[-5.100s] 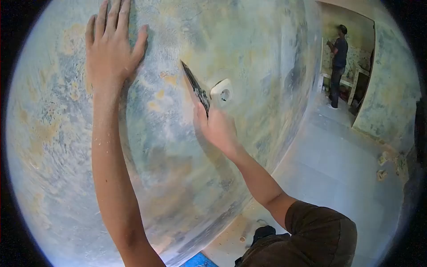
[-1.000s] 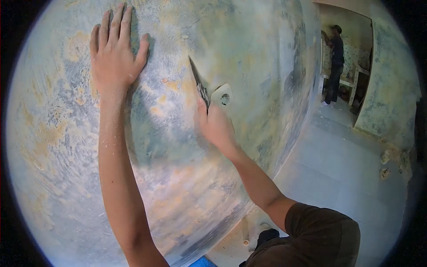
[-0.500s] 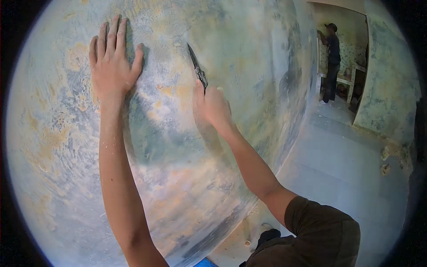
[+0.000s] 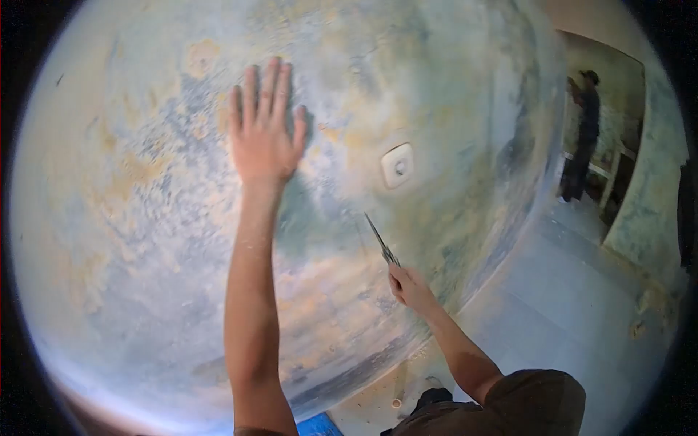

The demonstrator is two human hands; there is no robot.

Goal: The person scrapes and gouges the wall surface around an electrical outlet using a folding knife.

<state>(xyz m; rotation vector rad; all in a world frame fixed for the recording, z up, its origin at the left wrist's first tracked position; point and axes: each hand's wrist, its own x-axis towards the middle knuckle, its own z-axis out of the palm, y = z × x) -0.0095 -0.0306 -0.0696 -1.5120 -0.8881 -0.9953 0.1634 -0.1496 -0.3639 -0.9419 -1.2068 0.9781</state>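
Across most of the view stretches the wall, with patches of grey, green and yellow. To its right lies the pale floor, and beyond it another person stands near a doorway, well apart. On the upper part of the wall, the left hand is laid flat and empty, its fingers a little spread and pointing up. Lower and to the right, the right hand is closed around the near end of a thin tool. From this hand, the tool's long axis goes up and leftward; I cannot tell if its tip touches the surface. The smallest is the white socket, above the tool and slightly right of its tip, which is nearer to it than the fingers of the right hand.
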